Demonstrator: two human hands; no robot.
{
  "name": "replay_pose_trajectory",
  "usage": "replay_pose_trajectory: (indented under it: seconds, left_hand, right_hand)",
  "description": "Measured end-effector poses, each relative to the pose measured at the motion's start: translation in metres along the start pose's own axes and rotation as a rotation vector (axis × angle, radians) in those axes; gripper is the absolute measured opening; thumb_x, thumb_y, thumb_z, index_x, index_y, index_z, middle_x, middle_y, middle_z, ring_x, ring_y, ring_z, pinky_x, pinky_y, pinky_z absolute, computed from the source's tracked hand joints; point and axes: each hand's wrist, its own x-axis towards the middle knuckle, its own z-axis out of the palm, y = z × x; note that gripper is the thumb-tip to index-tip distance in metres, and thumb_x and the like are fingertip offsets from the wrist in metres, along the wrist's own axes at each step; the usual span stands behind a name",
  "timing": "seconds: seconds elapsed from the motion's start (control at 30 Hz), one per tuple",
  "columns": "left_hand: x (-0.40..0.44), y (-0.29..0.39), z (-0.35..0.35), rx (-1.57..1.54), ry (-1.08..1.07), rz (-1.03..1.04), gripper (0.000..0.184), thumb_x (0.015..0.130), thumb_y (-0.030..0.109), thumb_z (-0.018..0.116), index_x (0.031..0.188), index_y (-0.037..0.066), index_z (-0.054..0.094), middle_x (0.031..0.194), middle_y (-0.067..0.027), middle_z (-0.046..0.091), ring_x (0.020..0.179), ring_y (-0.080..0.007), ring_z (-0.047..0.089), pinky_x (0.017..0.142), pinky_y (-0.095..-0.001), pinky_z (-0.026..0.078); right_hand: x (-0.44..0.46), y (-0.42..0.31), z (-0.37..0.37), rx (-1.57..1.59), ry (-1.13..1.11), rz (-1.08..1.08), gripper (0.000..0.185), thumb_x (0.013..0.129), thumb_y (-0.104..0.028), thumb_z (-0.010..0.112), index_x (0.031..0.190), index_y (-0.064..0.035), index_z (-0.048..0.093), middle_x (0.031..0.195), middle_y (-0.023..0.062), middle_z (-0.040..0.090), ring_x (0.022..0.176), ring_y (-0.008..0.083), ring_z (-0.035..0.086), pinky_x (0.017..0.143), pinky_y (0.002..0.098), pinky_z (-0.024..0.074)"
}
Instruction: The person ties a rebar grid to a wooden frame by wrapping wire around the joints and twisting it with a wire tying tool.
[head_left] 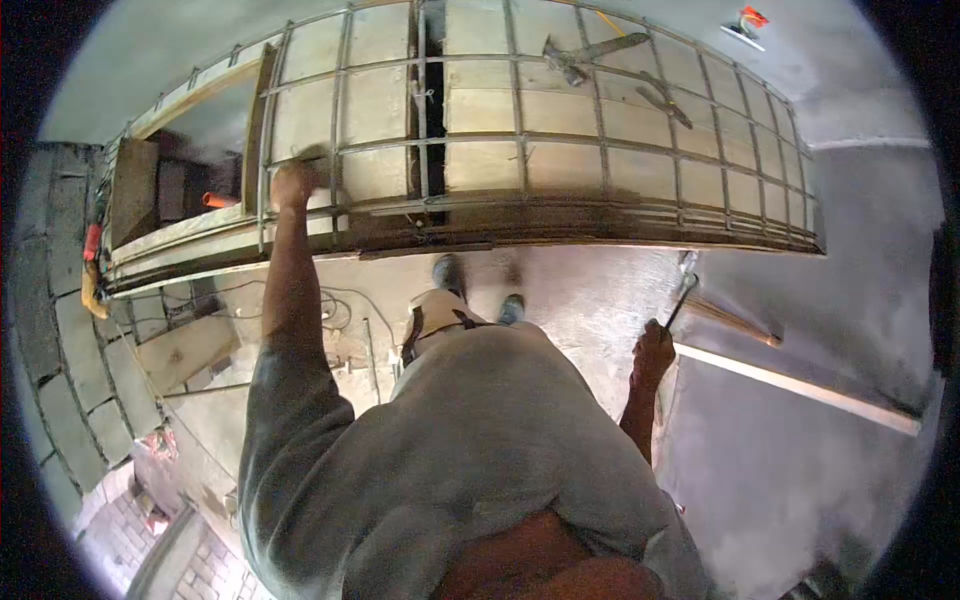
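Observation:
A grid of metal bars (519,110) lies over a wooden form with pale boards (480,168). My left hand (293,184) is closed at the grid's left part, near the form's front edge; whether it grips a bar or something else is too blurred to tell. My right hand (654,350), lower right and away from the grid, is wrapped round a thin dark tool (683,298) that points up. A hammer (597,55) and pliers (664,103) rest on the grid at the upper right.
A square opening (190,165) with an orange pipe (219,200) is at left. A yellow-and-red tool (93,270) hangs beside the block wall (85,345). Cables and boards lie below. A long wooden strip (800,387) is at right; a trowel (743,35) is at top right.

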Motion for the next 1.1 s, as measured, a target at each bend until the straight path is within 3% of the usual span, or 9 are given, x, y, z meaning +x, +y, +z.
replay_pose_trajectory:
  seconds: [0.23, 0.3, 0.37, 0.5, 0.57, 0.7, 0.8, 0.97, 1.1]
  left_hand:
    - [0.058, -0.083, 0.029, 0.523, 0.331, 1.038, 0.061, 0.091, 0.044, 0.057, 0.138, 0.005, 0.047, 0.087, -0.0182, 0.069, 0.065, -0.0248, 0.066, 0.059, -0.0368, 0.054]
    - [-0.047, 0.044, -0.105, -0.030, -0.394, 0.004, 0.054, 0.091, 0.043, 0.057, 0.125, 0.001, 0.055, 0.091, -0.0177, 0.070, 0.068, -0.0264, 0.068, 0.061, -0.0384, 0.054]
    - [-0.029, -0.032, -0.045, 0.238, -0.012, 0.252, 0.030, 0.086, 0.026, 0.056, 0.092, 0.000, 0.068, 0.092, -0.0217, 0.070, 0.089, -0.0369, 0.069, 0.074, -0.0445, 0.055]
    - [-0.070, -0.054, -0.090, 0.136, -0.463, 0.033, 0.014, 0.086, 0.015, 0.060, 0.087, 0.003, 0.067, 0.070, -0.0106, 0.063, 0.062, -0.0174, 0.064, 0.050, -0.0286, 0.049]
    - [-0.164, 0.082, -0.192, -0.593, -0.400, -0.253, 0.021, 0.087, 0.010, 0.058, 0.105, 0.000, 0.064, 0.073, -0.0045, 0.060, 0.061, -0.0122, 0.060, 0.049, -0.0229, 0.045]
    - [-0.251, 0.188, -0.173, -1.049, -0.337, 0.121, 0.038, 0.090, 0.022, 0.059, 0.125, 0.007, 0.058, 0.090, -0.0053, 0.066, 0.070, -0.0151, 0.064, 0.056, -0.0267, 0.050]
    - [-0.294, 0.276, -0.109, -1.355, -0.876, 0.525, 0.032, 0.092, 0.017, 0.055, 0.122, 0.007, 0.057, 0.105, -0.0087, 0.067, 0.089, -0.0178, 0.065, 0.071, -0.0302, 0.054]
    - [-0.418, 0.459, -0.065, -1.218, -1.104, 0.581, 0.014, 0.091, 0.012, 0.063, 0.099, 0.002, 0.057, 0.086, -0.0061, 0.062, 0.082, -0.0187, 0.067, 0.058, -0.0316, 0.054]
    - [-0.472, 0.514, -0.037, -1.097, -0.897, 0.759, 0.016, 0.090, 0.016, 0.065, 0.096, 0.002, 0.058, 0.086, -0.0071, 0.064, 0.075, -0.0171, 0.065, 0.060, -0.0295, 0.053]
  right_hand:
    - [0.009, 0.047, -0.022, 0.216, 0.037, 0.182, 0.029, 0.094, -0.030, 0.061, 0.079, -0.0051, 0.060, 0.058, -0.0021, 0.047, 0.045, 0.0064, 0.041, 0.041, 0.0234, 0.0334]
    - [0.009, 0.059, -0.030, 0.049, 0.048, 0.120, 0.025, 0.094, -0.028, 0.060, 0.084, -0.0049, 0.062, 0.060, -0.0036, 0.047, 0.047, 0.0049, 0.041, 0.041, 0.0230, 0.0333]
    - [0.004, 0.062, -0.037, 0.078, 0.048, 0.083, 0.012, 0.090, -0.020, 0.066, 0.086, -0.0087, 0.064, 0.060, -0.0049, 0.049, 0.045, 0.0069, 0.042, 0.042, 0.0232, 0.0356]
    - [0.002, 0.059, -0.050, 0.020, 0.037, 0.177, 0.020, 0.090, -0.025, 0.069, 0.082, -0.0079, 0.061, 0.057, -0.0043, 0.047, 0.045, 0.0063, 0.041, 0.042, 0.0243, 0.0350]
    - [0.001, 0.049, -0.051, -0.005, 0.007, 0.157, 0.022, 0.090, -0.025, 0.069, 0.081, -0.0071, 0.061, 0.057, -0.0042, 0.046, 0.045, 0.0061, 0.042, 0.042, 0.0243, 0.0341]
    - [0.010, 0.033, -0.053, 0.139, -0.316, 0.180, 0.035, 0.094, -0.035, 0.063, 0.097, 0.0004, 0.065, 0.063, 0.0019, 0.057, 0.048, 0.0071, 0.045, 0.045, 0.0228, 0.0357]
    - [0.014, -0.008, -0.037, 0.056, -0.538, -0.075, 0.039, 0.099, -0.035, 0.052, 0.107, 0.0006, 0.064, 0.086, 0.0077, 0.068, 0.075, 0.0147, 0.063, 0.064, 0.0266, 0.0480]
    - [0.005, -0.059, -0.040, 0.137, -0.699, -0.192, 0.030, 0.101, -0.023, 0.049, 0.118, -0.0027, 0.063, 0.107, 0.0101, 0.070, 0.091, 0.0183, 0.069, 0.076, 0.0314, 0.0533]
    - [0.000, -0.070, -0.082, 0.080, -0.452, -0.073, 0.032, 0.097, -0.025, 0.051, 0.109, 0.0026, 0.061, 0.073, 0.0052, 0.063, 0.058, 0.0099, 0.055, 0.052, 0.0252, 0.0427]
